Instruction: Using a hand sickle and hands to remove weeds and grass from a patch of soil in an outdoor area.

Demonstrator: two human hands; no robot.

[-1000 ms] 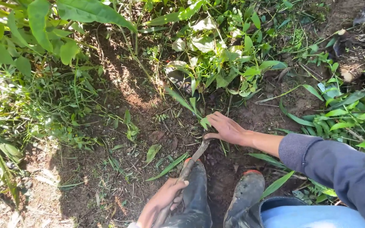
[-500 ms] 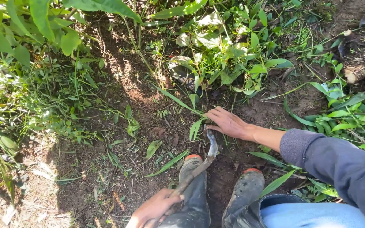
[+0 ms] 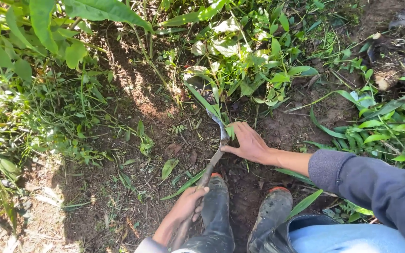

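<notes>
My left hand (image 3: 187,206) grips the wooden handle of a sickle (image 3: 216,152), low in the view beside my left boot. Its curved metal blade reaches up and forward to a clump of green weeds (image 3: 221,112). My right hand (image 3: 248,143), in a grey-blue sleeve, rests on the soil right of the blade, thumb touching the blade and fingers around the weed's base leaves. Whether it grips the stems is hard to tell.
My two muddy rubber boots (image 3: 247,220) stand on dark bare soil at the bottom. Dense leafy plants (image 3: 254,51) fill the far side, tall grass and broad leaves (image 3: 19,93) the left, and long-leaved weeds (image 3: 376,122) the right.
The sickle has swung forward from beside my boot, its blade now up at the weed clump. My left hand slid forward with it; my right hand stayed near the weed base.
</notes>
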